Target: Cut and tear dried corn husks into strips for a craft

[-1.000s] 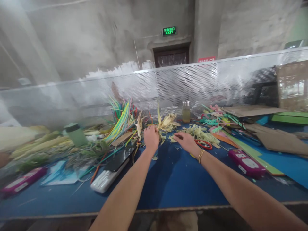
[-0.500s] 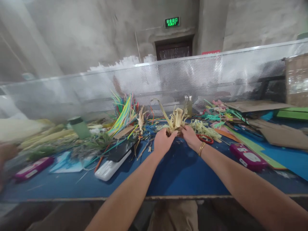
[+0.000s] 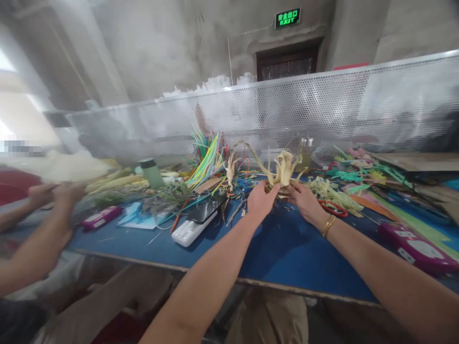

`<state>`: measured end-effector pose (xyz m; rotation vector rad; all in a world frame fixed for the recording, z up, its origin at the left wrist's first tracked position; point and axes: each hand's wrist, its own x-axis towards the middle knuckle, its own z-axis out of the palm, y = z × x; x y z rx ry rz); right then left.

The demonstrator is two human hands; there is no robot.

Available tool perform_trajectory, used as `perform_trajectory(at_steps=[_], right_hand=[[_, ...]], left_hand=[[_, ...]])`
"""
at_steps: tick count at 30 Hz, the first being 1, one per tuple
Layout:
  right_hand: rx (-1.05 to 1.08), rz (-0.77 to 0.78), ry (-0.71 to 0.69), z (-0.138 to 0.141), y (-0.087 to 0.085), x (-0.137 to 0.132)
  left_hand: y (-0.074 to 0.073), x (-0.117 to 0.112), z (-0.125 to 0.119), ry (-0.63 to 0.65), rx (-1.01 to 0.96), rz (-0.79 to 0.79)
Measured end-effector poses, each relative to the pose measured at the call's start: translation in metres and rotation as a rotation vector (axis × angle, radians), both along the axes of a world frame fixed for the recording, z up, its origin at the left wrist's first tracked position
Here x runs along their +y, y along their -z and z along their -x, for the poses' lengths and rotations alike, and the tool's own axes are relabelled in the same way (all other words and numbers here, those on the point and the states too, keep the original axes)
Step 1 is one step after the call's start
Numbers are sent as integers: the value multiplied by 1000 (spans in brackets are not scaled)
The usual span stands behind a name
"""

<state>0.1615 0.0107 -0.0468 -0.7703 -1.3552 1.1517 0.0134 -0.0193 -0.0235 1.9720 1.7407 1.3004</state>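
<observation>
A bundle of dried yellow corn husk [image 3: 281,170] is held up above the blue table [image 3: 279,248], its strips fanning upward and to the left. My left hand [image 3: 261,201] is closed on its lower left side. My right hand [image 3: 305,202], with a gold bracelet at the wrist, is closed on its lower right side. Loose husk scraps [image 3: 332,191] lie on the table just right of my right hand, beside a red ring-shaped handle [image 3: 334,209].
Coloured strips [image 3: 208,157], a green bottle [image 3: 152,173], a black-and-white flat case [image 3: 199,220] and pink boxes [image 3: 418,241] lie on the table. A perforated metal screen [image 3: 287,110] closes the back. Another person's hands [image 3: 57,196] work at the left.
Both my hands went from lying on the table among the husks to lifting one husk bundle between them. The view turned left, bringing another person's arms into sight.
</observation>
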Motion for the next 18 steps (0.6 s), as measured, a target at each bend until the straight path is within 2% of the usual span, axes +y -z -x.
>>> perform_trajectory(at_steps=[10,14,18], right_hand=[[-45,-25,-34,-2,8,7],[-153,-80,-17,0,8,3],[-291,-152,16,1,11,4]], left_hand=[[3,8,2,-71,-57,0],[5,13,2,-83,-145,12],[11,20,-1,-40,-246,-4]])
